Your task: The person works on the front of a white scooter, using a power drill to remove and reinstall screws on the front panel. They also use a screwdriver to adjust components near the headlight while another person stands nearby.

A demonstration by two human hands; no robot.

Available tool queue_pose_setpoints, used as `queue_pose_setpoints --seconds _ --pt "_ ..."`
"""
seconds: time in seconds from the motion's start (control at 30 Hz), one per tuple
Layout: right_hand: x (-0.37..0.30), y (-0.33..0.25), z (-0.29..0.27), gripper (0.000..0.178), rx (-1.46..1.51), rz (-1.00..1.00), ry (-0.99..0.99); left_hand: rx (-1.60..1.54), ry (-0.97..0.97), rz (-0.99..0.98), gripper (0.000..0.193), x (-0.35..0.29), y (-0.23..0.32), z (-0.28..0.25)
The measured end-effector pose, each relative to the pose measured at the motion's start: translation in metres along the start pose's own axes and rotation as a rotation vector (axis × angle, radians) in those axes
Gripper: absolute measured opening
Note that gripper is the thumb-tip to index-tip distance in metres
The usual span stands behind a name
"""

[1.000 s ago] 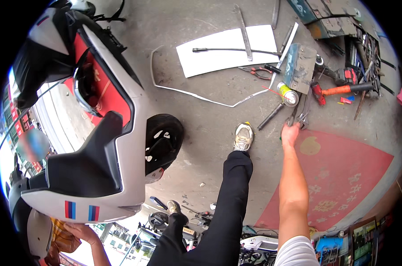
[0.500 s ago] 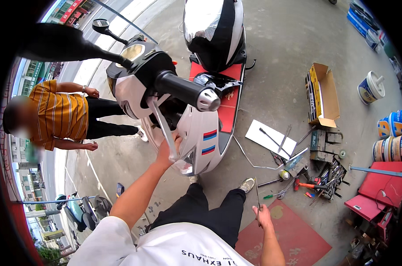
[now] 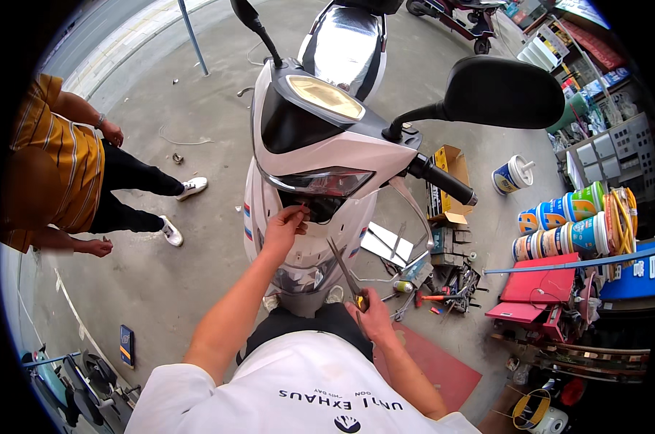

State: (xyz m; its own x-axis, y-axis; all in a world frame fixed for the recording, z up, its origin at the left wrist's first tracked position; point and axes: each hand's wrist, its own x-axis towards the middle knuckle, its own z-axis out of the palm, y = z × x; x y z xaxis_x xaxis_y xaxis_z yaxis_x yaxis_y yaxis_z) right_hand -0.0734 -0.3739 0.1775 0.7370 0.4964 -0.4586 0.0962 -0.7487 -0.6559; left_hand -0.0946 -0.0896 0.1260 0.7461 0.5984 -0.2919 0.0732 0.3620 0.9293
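A white electric scooter (image 3: 314, 155) stands right in front of me, its front end facing me. Below its headlight (image 3: 324, 181), a dark opening (image 3: 319, 208) shows in the front panel. My left hand (image 3: 287, 223) is at the left side of this opening, fingers pinched together; whatever they hold is too small or hidden to make out. Lower and to the right, my right hand (image 3: 371, 315) is closed around the handles of a pair of scissors (image 3: 344, 265). Their long blades point up and away toward the scooter's front panel, slightly parted.
Another person in a striped orange shirt (image 3: 78, 155) stands at the left. Right of the scooter lie a white board (image 3: 385, 244), scattered hand tools (image 3: 454, 295) and an open cardboard box (image 3: 452, 170). Paint buckets (image 3: 551, 217) and a red case (image 3: 541, 278) stand farther right.
My view has shifted round to the scooter's front. My left hand has moved from the side of the front panel to the opening under the headlight. The scissors have come up toward the scooter.
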Motion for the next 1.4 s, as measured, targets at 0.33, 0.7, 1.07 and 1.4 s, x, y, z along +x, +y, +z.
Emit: queue_pose_setpoints --seconds 0.33,0.7,1.07,1.4 --pt "0.075 -0.076 -0.01 0.056 -0.136 -0.094 -0.141 0.221 -0.082 -0.058 0.017 0.008 0.016 -0.024" --pt "0.114 -0.074 -0.014 0.047 -0.125 -0.17 -0.289 0.185 -0.127 -0.237 0.015 0.013 0.027 -0.023" --pt "0.074 -0.078 0.025 0.044 0.037 -0.025 -0.028 0.238 -0.401 -0.254 0.019 0.034 0.036 -0.032" --pt "0.065 -0.085 0.055 0.039 0.03 -0.029 0.206 0.526 -0.485 -0.258 0.027 0.033 0.073 -0.023"
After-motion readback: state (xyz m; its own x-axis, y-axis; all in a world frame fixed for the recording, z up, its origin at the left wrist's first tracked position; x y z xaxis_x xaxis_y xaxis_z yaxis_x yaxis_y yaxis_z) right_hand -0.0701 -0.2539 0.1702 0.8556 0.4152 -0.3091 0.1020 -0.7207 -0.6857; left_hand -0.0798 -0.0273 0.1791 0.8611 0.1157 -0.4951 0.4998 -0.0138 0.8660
